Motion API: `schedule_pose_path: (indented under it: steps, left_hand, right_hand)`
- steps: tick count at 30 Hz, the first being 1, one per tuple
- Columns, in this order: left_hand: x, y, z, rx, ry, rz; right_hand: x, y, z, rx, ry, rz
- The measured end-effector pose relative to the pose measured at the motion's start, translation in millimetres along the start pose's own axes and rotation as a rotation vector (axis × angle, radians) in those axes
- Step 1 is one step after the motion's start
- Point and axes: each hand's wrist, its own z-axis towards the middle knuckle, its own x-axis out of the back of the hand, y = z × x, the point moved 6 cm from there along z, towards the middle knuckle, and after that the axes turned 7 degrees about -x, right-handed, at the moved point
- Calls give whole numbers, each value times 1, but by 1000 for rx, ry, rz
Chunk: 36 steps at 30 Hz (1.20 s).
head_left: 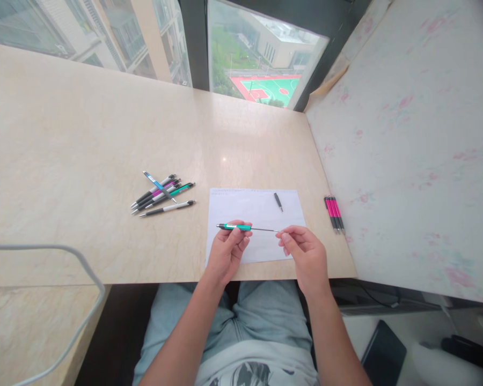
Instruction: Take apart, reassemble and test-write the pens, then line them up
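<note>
My left hand (227,249) is closed round the barrel of a green pen (235,227), held level above a white sheet of paper (254,214). A thin dark refill (264,229) sticks out of the barrel to the right. My right hand (304,252) pinches the far end of that refill between thumb and fingers. A small black pen tip piece (278,201) lies loose on the paper, beyond my hands.
Several pens (163,193) lie in a pile on the beige table (84,150) to the left. A few pink pens (334,213) lie side by side near the table's right edge. A floral wall (410,134) stands at right, a window behind.
</note>
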Motion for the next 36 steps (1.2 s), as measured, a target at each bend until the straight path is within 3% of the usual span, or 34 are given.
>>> schedule_pose_path:
  steps: [36]
  left_hand:
    - [-2, -2, -3, 47, -4, 41]
  right_hand:
    - [-13, 3, -1, -7, -78, -73]
